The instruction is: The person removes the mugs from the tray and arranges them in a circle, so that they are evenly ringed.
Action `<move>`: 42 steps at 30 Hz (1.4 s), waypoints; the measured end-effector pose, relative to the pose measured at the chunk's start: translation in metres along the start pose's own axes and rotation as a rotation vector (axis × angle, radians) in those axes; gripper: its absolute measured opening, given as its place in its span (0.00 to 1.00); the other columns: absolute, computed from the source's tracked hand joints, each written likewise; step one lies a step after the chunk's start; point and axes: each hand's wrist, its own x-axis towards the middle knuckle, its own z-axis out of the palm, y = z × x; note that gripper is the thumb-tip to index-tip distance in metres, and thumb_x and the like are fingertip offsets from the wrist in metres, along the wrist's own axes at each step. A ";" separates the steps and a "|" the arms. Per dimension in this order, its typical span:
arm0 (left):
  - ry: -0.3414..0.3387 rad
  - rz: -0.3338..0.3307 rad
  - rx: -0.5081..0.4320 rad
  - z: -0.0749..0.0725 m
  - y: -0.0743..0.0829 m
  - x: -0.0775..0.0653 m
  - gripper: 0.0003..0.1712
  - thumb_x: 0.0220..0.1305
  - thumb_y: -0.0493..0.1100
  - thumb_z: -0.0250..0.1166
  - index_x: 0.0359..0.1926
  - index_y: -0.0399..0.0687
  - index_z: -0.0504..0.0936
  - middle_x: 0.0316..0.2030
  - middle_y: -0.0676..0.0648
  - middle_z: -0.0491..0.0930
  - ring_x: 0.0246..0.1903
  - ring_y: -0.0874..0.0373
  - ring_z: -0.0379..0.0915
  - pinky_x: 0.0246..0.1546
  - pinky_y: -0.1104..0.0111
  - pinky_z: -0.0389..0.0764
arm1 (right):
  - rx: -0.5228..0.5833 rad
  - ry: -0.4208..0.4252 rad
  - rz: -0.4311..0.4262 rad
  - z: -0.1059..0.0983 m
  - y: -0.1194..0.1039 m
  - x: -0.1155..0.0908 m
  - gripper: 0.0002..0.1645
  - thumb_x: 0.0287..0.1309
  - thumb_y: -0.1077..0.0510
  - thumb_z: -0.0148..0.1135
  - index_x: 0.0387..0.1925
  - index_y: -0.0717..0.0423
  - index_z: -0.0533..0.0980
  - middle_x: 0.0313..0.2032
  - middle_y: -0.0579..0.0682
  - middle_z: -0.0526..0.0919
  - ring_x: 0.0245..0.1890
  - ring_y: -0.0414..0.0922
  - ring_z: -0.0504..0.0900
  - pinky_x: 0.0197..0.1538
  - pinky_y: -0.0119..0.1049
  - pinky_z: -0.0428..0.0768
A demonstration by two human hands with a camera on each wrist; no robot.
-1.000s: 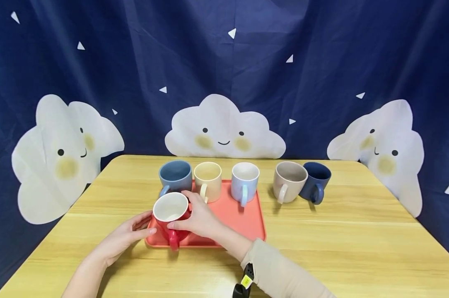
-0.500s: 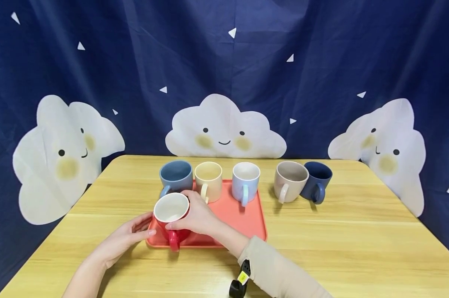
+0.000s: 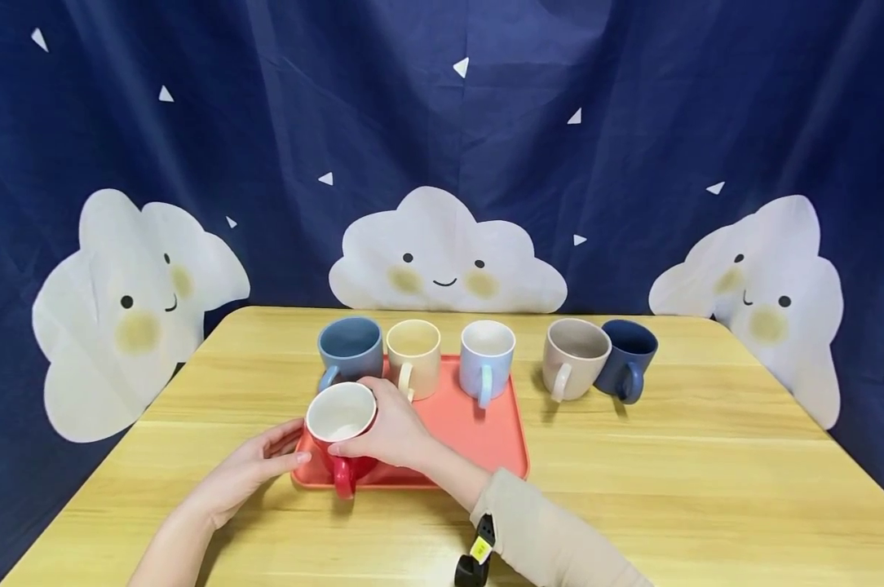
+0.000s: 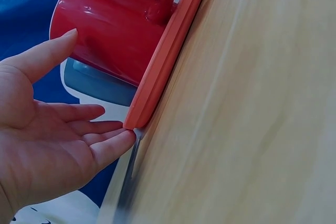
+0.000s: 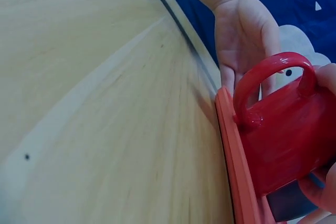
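The right hand grips the red mug, fingers and thumb curled round its sides. The mug stands upright on the coral tray, between those fingers and the left hand, whose fingers are loosely extended, hold nothing and appear to touch the tray's edge. Just beyond the right fingers are a grey-blue mug and a cream mug; a pale-blue mug stands farther right of them.

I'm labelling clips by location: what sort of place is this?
Probably an indoor tabletop set: a cloud-patterned blue curtain hangs behind a wood-grain table bearing mugs and a red tray.
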 end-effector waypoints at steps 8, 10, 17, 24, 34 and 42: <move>0.009 -0.006 -0.008 0.000 -0.002 -0.001 0.42 0.64 0.42 0.58 0.67 0.23 0.46 0.66 0.26 0.50 0.66 0.36 0.45 0.53 0.80 0.63 | 0.070 0.007 0.025 -0.007 0.000 -0.011 0.43 0.32 0.50 0.79 0.52 0.50 0.68 0.43 0.40 0.75 0.42 0.36 0.74 0.46 0.31 0.75; 0.006 -0.005 -0.010 0.000 -0.002 -0.001 0.42 0.64 0.42 0.58 0.67 0.23 0.46 0.66 0.26 0.49 0.66 0.36 0.45 0.53 0.80 0.63 | 0.089 0.019 0.037 -0.014 -0.003 -0.015 0.43 0.31 0.50 0.80 0.53 0.50 0.68 0.44 0.41 0.76 0.43 0.38 0.75 0.46 0.32 0.75; -0.007 0.018 -0.002 -0.003 0.000 -0.001 0.42 0.64 0.42 0.57 0.67 0.22 0.44 0.66 0.25 0.48 0.66 0.36 0.43 0.54 0.80 0.61 | 0.130 0.070 0.054 -0.047 -0.013 -0.031 0.46 0.31 0.53 0.79 0.56 0.50 0.67 0.46 0.44 0.76 0.45 0.43 0.74 0.45 0.38 0.75; -0.019 0.009 0.000 -0.002 0.001 -0.001 0.42 0.65 0.42 0.56 0.67 0.23 0.43 0.66 0.26 0.46 0.67 0.36 0.41 0.63 0.58 0.54 | 0.138 0.124 0.016 -0.081 -0.011 -0.049 0.45 0.30 0.58 0.79 0.56 0.55 0.68 0.47 0.47 0.76 0.44 0.46 0.75 0.48 0.42 0.74; -0.016 -0.005 -0.005 -0.002 -0.001 -0.002 0.42 0.65 0.42 0.56 0.67 0.23 0.43 0.67 0.26 0.46 0.67 0.36 0.41 0.63 0.56 0.53 | 0.003 0.225 0.022 -0.135 -0.001 -0.083 0.46 0.28 0.60 0.80 0.56 0.59 0.69 0.47 0.54 0.77 0.44 0.50 0.76 0.47 0.46 0.76; -0.027 0.007 -0.025 -0.003 -0.001 -0.002 0.43 0.65 0.43 0.56 0.67 0.23 0.43 0.66 0.26 0.46 0.67 0.36 0.41 0.54 0.80 0.61 | -0.056 0.286 -0.011 -0.179 0.012 -0.114 0.45 0.30 0.66 0.77 0.56 0.63 0.68 0.47 0.57 0.76 0.40 0.45 0.77 0.41 0.31 0.78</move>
